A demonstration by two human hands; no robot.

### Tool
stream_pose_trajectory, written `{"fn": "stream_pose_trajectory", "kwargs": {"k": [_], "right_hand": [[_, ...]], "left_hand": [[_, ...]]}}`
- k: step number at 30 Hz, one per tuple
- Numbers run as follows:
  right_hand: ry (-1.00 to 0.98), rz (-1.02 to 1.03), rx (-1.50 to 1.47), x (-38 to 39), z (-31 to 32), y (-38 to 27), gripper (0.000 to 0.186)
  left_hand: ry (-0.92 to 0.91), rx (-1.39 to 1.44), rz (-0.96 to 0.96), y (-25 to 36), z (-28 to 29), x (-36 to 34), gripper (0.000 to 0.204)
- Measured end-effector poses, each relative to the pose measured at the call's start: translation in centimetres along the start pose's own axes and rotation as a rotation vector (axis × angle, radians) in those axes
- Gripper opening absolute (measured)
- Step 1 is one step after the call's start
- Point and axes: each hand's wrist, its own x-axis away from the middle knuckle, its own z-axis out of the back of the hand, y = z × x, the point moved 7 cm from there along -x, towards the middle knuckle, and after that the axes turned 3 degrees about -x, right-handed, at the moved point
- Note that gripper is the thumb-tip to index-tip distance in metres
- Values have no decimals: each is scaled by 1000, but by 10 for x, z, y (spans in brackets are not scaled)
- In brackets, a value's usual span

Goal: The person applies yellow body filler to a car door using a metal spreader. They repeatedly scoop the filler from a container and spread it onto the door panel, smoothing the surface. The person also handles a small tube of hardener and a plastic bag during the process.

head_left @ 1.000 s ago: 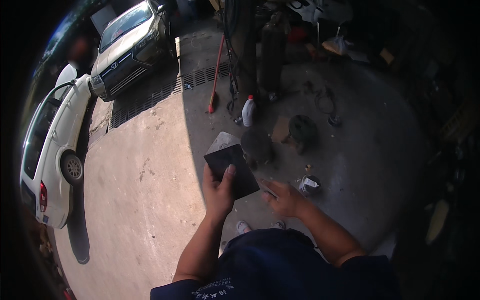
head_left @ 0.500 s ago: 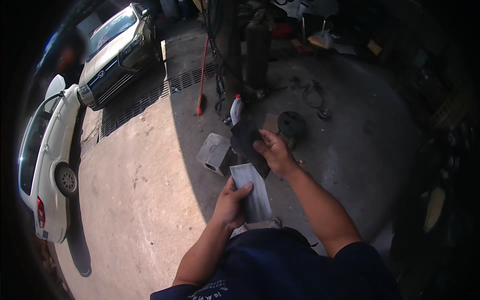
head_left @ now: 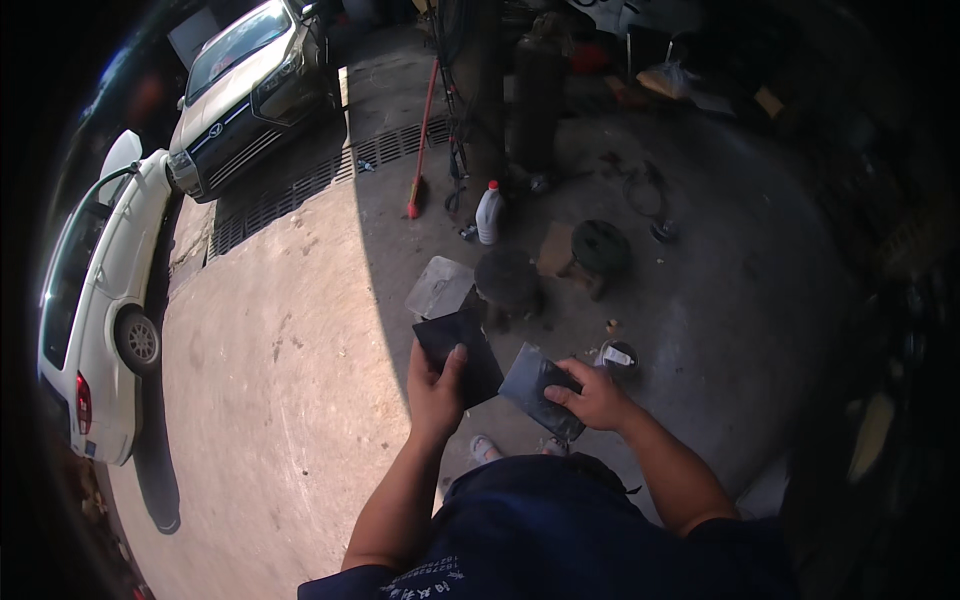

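Note:
My left hand (head_left: 437, 390) grips a dark, flat rectangular sheet (head_left: 462, 345), thumb on its upper face. Beside it, my right hand (head_left: 592, 395) is closed on a grey-blue flat sheet (head_left: 528, 378) that looks darker and glossy near the fingers. The near edges of the two sheets almost meet in front of my body. What they are made of, I cannot tell. Beyond the sheets stand a pale grey box-shaped block (head_left: 440, 287) and a dark round stool (head_left: 508, 278).
A dark green round stool (head_left: 600, 245) stands farther right, near a white bottle with a red cap (head_left: 488, 212). A small round container (head_left: 617, 356) sits on the floor by my right hand. Two cars, one white (head_left: 105, 310) and one dark-fronted (head_left: 240, 115), are parked at left. A red-handled broom (head_left: 423, 140) leans behind.
The dark sheet, earlier raised in my right hand, now shows in my left hand. My right hand has come down and holds a grey-blue sheet; the pale sheet face in my left is gone from view.

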Motion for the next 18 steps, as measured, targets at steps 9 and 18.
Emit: {"fn": "stream_pose_trajectory", "kwargs": {"k": [9, 18], "right_hand": [[292, 182, -510, -49, 58, -45, 39], [240, -10, -144, -18, 23, -19, 39]], "left_hand": [[-80, 25, 45, -18, -8, 6, 27], [-271, 35, 462, -83, 39, -9, 31]]}}
